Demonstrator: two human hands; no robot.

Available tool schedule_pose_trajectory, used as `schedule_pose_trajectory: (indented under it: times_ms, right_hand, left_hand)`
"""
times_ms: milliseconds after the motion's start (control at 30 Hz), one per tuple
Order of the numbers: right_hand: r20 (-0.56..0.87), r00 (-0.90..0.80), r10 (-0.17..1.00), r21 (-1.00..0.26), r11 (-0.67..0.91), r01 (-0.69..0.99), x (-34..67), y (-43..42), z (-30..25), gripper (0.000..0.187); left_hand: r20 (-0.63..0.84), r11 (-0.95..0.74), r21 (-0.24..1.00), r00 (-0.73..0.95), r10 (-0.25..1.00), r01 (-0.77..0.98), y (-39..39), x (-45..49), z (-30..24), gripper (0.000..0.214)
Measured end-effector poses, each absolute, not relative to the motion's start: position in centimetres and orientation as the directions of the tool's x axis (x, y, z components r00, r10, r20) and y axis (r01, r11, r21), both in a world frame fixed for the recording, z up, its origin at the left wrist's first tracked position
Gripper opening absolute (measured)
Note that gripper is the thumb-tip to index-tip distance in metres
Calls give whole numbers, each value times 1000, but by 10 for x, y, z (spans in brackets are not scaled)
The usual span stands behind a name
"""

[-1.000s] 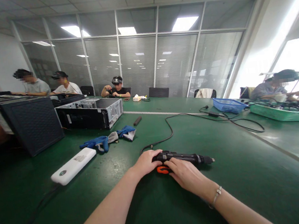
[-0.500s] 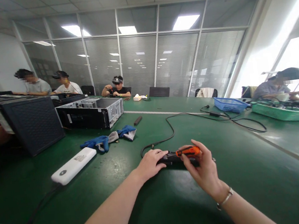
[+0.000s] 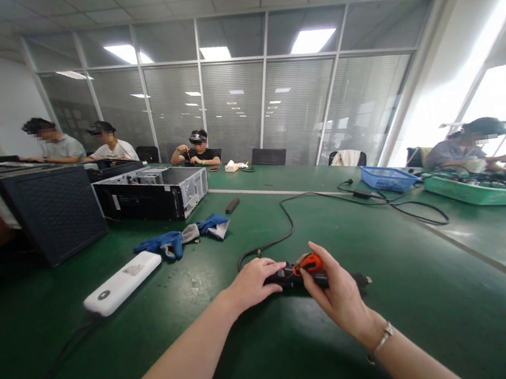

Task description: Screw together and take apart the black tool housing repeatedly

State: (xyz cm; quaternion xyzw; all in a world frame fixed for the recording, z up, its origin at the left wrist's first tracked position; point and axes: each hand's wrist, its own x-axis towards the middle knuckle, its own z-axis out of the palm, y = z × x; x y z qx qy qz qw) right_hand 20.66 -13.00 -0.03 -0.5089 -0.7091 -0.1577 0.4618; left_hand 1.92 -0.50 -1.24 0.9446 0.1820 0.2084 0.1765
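Observation:
A long black device [image 3: 360, 279] lies on the green table in front of me; its exact kind I cannot make out. My left hand [image 3: 255, 278] is closed around its left end, thumb on the near side and fingers over the top. In my right hand [image 3: 337, 293] is an orange and black screwdriver [image 3: 309, 264], pinched between thumb and fingers. The screwdriver slants over the middle of the device, and its tip is too small to see clearly. A black cord [image 3: 290, 222] curves from behind my left hand.
Left of my hands are a white power bank-like box [image 3: 123, 282], blue-grey gloves [image 3: 170, 244] and a small dark bar [image 3: 233, 205]. Computer cases [image 3: 147, 196] stand farther left. A blue basket [image 3: 387, 179] and a green basket [image 3: 479, 189] sit right. Several people work around the table.
My right hand and the screwdriver have shifted left along the black device. The screwdriver handle is tilted more, and the device's right end shows more. My left hand stays on the device.

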Motion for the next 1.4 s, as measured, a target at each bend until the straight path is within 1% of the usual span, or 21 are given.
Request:
schedule_pose_trajectory:
  times_ms: [133, 233, 400, 533, 633, 767, 933, 1067, 1133, 1267, 1333, 1400]
  right_hand:
    - [837, -128, 532, -168, 472, 865, 207, -132, -1, 50]
    - [848, -127, 514, -158, 474, 866, 209, -132, -1, 52]
    - [835, -146, 530, -133, 453, 882, 206, -133, 3, 51]
    - [838, -214, 502, -93, 517, 851, 200, -135, 13, 56]
    - [838, -259, 480, -91, 591, 801, 196, -136, 18, 61]
    - [870, -222, 440, -89, 585, 806, 196, -134, 16, 62]
    - [835, -258, 487, -93, 586, 805, 196, -134, 17, 63]
    - [813, -243, 530, -120, 560, 820, 193, -136, 21, 63]
    - [825, -231, 516, -124, 563, 817, 193, -136, 19, 63]
    - [878, -187, 441, -109, 564, 818, 197, -133, 11, 58]
    - [878, -186, 441, -116, 572, 812, 198, -133, 10, 59]
    - [862, -203, 465, -128, 587, 799, 198, -133, 11, 63]
  left_hand:
    - [342, -878, 401, 847, 407, 261, -7, 19, -13, 57]
    - [340, -878, 395, 845, 412, 269, -8, 20, -11, 57]
    - [335, -872, 398, 840, 427, 285, -10, 19, -10, 57]
    - [350, -872, 406, 835, 424, 273, -10, 17, -10, 57]
    - [364, -876, 413, 836, 410, 250, -10, 16, -9, 55]
    - [376, -877, 418, 833, 405, 237, -10, 17, -7, 46]
    - [373, -875, 428, 837, 401, 228, -9, 19, -8, 38]
    - [379, -879, 418, 835, 399, 230, -9, 19, -8, 38]
    - [381, -882, 412, 835, 396, 230, -9, 19, -8, 40]
    - [382, -883, 405, 834, 398, 236, -8, 18, -10, 42]
    - [381, -885, 400, 835, 397, 238, -8, 19, -11, 42]
    - [383, -888, 396, 836, 393, 236, -7, 19, -12, 42]
